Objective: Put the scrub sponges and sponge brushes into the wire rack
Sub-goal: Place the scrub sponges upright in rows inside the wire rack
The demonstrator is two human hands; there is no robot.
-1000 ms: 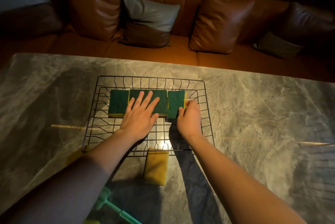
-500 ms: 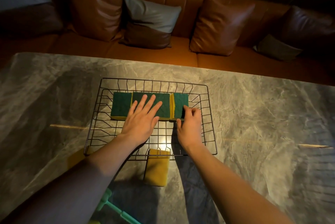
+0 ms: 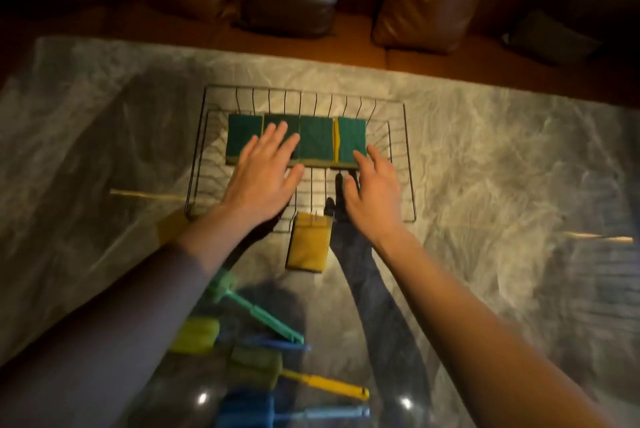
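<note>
Sponges, four green ones (image 3: 298,140), lie in a row at the far side of the wire rack (image 3: 408,164); both the left hand (image 3: 263,178) and right hand (image 3: 372,192) hover over it, fingers spread and empty. Next, I judge, comes the yellow sponge (image 3: 308,247) on the desk (image 3: 502,185) against the rack's near edge, then four brushes (image 3: 259,310) nearer the person.

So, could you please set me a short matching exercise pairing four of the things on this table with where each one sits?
Things:
1. row of green scrub sponges
2. yellow sponge lying yellow side up
3. sponge brush with the yellow handle
4. left hand

Places:
A. on the marble table just outside the black wire rack's near edge
B. over the rack, fingers on the green sponges
C. inside the rack along its far side
D. near the table's front edge

Pairs: 1-C, 2-A, 3-D, 4-B
</note>
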